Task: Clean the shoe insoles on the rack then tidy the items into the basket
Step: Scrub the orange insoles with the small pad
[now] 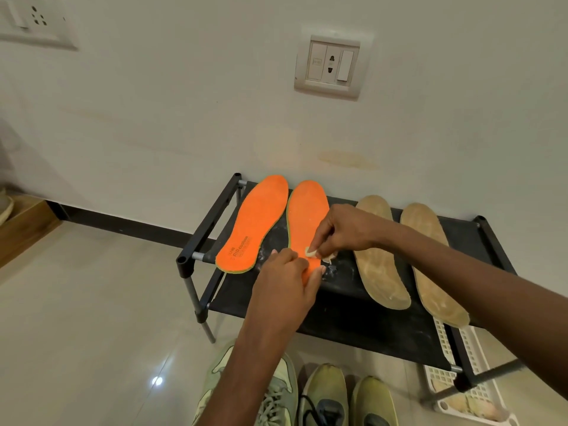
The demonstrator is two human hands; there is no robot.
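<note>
A pale wall (184,112) with a socket plate (333,66) is standing behind a low black rack (362,315) on a glossy tiled floor (92,318). Four insoles are lying on the rack's top shelf, toes toward the wall. Left of both hands, the first orange insole (252,224) is resting flat, printed heel toward the camera, not touching either hand. Just beside it, the second orange insole (307,216) is lying under both hands. The left hand (289,281) is pinching that insole's heel end, fingers curled over its edge, holding it down on the shelf. The right hand (344,230) is reaching across from the right, fingertips closed on a small pale wad (311,252) that is pressing against the insole's orange surface just above the left hand. What the wad is made of I cannot tell. White specks are showing on the black shelf around the hands. Right of the right hand, two tan insoles (381,253) (433,265) are lying side by side, partly behind the right forearm. Below the hands, green shoes (325,395) are sitting on the floor. Lower right of the forearm, a white perforated basket (470,392) is sitting on the floor under the rack's right end.
</note>
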